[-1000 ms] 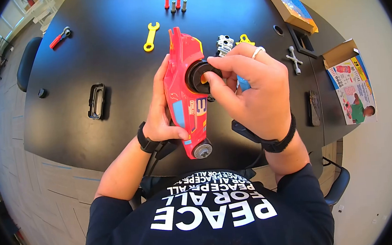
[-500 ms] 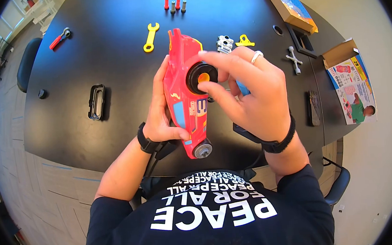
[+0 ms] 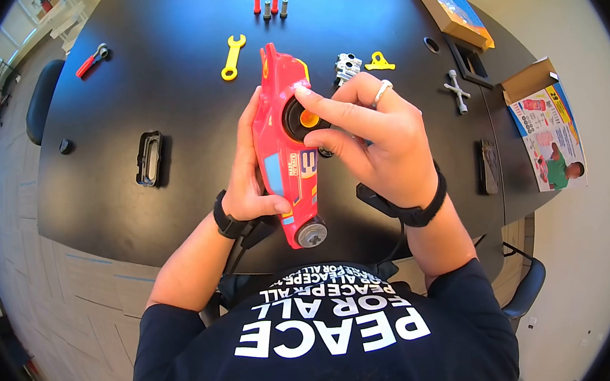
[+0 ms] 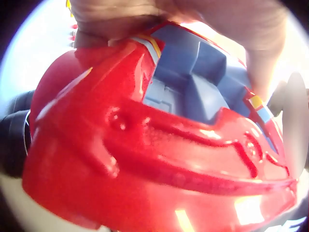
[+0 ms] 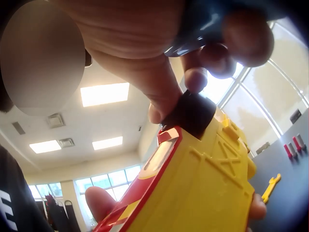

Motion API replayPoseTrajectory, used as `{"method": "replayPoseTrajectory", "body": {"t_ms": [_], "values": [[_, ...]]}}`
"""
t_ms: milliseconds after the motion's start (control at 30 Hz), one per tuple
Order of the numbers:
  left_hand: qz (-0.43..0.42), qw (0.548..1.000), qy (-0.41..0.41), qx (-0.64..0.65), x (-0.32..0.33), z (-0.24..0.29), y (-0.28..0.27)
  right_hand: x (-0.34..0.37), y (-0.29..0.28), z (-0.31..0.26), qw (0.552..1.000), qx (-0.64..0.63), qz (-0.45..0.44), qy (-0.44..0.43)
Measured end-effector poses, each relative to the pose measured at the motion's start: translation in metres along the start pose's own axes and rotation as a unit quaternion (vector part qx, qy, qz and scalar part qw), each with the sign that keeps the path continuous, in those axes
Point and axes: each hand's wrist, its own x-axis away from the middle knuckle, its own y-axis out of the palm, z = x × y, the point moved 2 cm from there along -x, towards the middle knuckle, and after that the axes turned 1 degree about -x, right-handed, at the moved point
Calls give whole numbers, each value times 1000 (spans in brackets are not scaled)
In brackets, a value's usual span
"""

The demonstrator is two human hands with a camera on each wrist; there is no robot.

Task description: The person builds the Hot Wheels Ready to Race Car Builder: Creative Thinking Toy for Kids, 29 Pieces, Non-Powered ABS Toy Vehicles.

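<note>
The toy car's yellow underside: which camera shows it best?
The right wrist view: the yellow underside faces it broadly. The head view shows mainly the car's red side; the left wrist view shows its red body and blue-grey interior, no underside.

The right hand (image 5: 130,36) pinches the black wheel (image 5: 194,115) of a red-and-yellow toy car (image 5: 193,188); a yellow wrench (image 5: 271,188) lies over on the table (image 5: 285,174).
</note>
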Motion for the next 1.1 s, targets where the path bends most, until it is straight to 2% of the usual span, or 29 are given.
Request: {"method": "replayPoseTrajectory", "body": {"t_ms": [100,167,233,300,333,433,500,567,700,733,833,900,967,1000,1033,1100], "values": [[-1,999,-32,-9,3,5,2,1,-3,9,999,-38,-17,-8],[-8,994,-90,69,7,-2,-1,3,-6,13,998,-55,-30,-11],[-33,994,-94,53,8,-3,1,5,-7,12,996,-73,-45,-14],[-30,985,-167,41,10,1,12,7,-9,5,998,-51,-26,-14],[-41,983,-166,61,11,3,12,7,-8,6,998,-49,2,-34],[-53,980,-188,24,10,13,13,19,-15,2,998,-57,-18,-13],[-74,980,-183,19,10,16,14,30,-15,1,998,-44,-15,-41],[-107,973,-205,11,13,16,18,50,-18,-2,998,-68,14,8],[-222,934,-278,28,20,17,24,87,-28,-16,998,-53,28,2],[-245,920,-306,9,20,16,29,97,-38,-25,998,-49,-2,32],[-316,877,-360,31,31,3,40,131,-50,-32,999,-23,12,38],[-324,861,-390,47,36,-6,47,151,-55,-31,996,-29,14,81],[-356,823,-439,59,40,-14,49,167,-58,-26,988,-60,-14,138],[-378,834,-400,50,43,-19,47,171,-63,-26,986,-65,-41,147],[-382,830,-403,50,43,-22,46,177,-62,-25,986,-63,-36,150],[-443,806,-392,4,42,-24,44,193,-55,-20,956,-196,-60,210]]}}
